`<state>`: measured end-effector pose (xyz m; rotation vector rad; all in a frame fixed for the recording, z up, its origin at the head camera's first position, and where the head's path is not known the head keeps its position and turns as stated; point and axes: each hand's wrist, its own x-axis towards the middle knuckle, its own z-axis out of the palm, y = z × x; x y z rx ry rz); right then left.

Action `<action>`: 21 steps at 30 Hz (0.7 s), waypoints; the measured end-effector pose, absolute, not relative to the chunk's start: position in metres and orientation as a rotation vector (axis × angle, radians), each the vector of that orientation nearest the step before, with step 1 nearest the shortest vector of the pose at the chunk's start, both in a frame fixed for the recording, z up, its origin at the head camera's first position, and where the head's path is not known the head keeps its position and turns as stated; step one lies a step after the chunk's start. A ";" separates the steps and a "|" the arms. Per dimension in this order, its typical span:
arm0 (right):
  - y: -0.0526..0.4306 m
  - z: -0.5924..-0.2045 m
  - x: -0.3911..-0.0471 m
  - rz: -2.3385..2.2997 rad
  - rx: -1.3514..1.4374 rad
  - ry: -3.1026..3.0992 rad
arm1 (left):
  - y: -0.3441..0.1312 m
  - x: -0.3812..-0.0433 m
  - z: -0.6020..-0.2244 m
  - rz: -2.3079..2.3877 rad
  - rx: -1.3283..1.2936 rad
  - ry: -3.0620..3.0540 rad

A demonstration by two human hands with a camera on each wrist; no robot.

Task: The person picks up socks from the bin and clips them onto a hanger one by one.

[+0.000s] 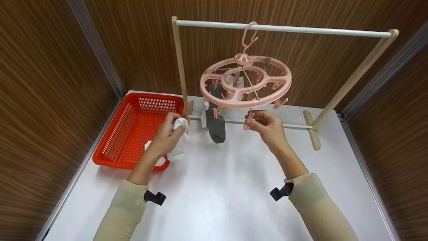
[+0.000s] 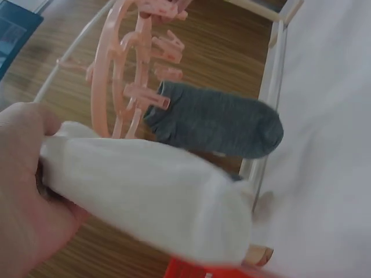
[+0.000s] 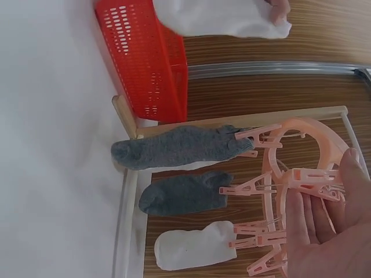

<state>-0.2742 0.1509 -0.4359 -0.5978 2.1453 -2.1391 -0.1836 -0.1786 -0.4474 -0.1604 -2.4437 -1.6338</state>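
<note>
My left hand grips a white sock by one end, and the sock hangs beside the red basket. Thumb and fingers of my right hand pinch a pink clothespin that dangles from the front of the round pink clip hanger. Clipped to that hanger are a dark grey sock, another grey sock and a white sock. In the left wrist view the held sock hides part of the scene behind it.
The hanger hooks over the white bar of a wooden-legged rack. At the left stands a red basket with something white partly hidden by my left arm. Wood-grain walls border the white table.
</note>
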 end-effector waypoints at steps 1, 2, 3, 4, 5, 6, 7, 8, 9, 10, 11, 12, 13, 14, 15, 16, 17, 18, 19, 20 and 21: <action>0.151 -0.435 -0.274 -2.142 -0.601 2.133 | -0.173 -0.183 -0.443 -1.657 -0.180 -2.438; 0.150 -0.434 -0.274 -2.139 -0.602 2.122 | -0.168 -0.184 -0.443 -1.683 -0.191 -2.418; 0.150 -0.433 -0.273 -2.137 -0.602 2.118 | -0.162 -0.185 -0.443 -1.708 -0.181 -2.397; 0.150 -0.432 -0.273 -2.137 -0.603 2.115 | -0.157 -0.186 -0.442 -1.745 -0.160 -2.370; 0.149 -0.431 -0.273 -2.137 -0.603 2.112 | -0.152 -0.188 -0.442 -1.785 -0.138 -2.344; 0.149 -0.431 -0.274 -2.139 -0.603 2.109 | -0.147 -0.190 -0.442 -1.826 -0.119 -2.325; 0.149 -0.431 -0.274 -2.142 -0.604 2.105 | -0.143 -0.191 -0.441 -1.857 -0.104 -2.315; 0.149 -0.430 -0.274 -2.145 -0.602 2.102 | -0.139 -0.195 -0.444 -1.877 -0.101 -2.307; 0.149 -0.430 -0.274 -2.152 -0.606 2.101 | -0.136 -0.197 -0.444 -1.890 -0.104 -2.313; 0.149 -0.430 -0.274 -2.156 -0.609 2.099 | -0.132 -0.198 -0.444 -1.895 -0.125 -2.321; 0.149 -0.429 -0.274 -2.159 -0.613 2.096 | -0.128 -0.200 -0.444 -1.883 -0.152 -2.336; 0.149 -0.429 -0.274 -2.159 -0.619 2.094 | -0.125 -0.201 -0.444 -1.851 -0.175 -2.358; 0.149 -0.429 -0.274 -2.161 -0.621 2.090 | -0.121 -0.202 -0.444 -1.803 -0.196 -2.379; 0.150 -0.429 -0.274 -2.164 -0.623 2.085 | -0.117 -0.203 -0.444 -1.747 -0.209 -2.403; 0.150 -0.429 -0.274 -2.163 -0.626 2.080 | -0.114 -0.204 -0.444 -1.698 -0.222 -2.425; 0.151 -0.428 -0.274 -2.165 -0.627 2.070 | -0.110 -0.204 -0.444 -1.653 -0.239 -2.446; 0.151 -0.428 -0.273 -2.171 -0.627 2.055 | -0.106 -0.205 -0.443 -1.611 -0.265 -2.461; 0.152 -0.428 -0.273 -2.178 -0.625 2.041 | -0.103 -0.206 -0.443 -1.569 -0.295 -2.471; 0.152 -0.428 -0.273 -2.190 -0.621 2.026 | -0.099 -0.206 -0.443 -1.537 -0.323 -2.482; 0.152 -0.428 -0.273 -2.197 -0.622 2.012 | -0.096 -0.207 -0.442 -1.519 -0.352 -2.489; 0.153 -0.428 -0.273 -2.207 -0.621 1.997 | -0.093 -0.207 -0.442 -1.517 -0.385 -2.489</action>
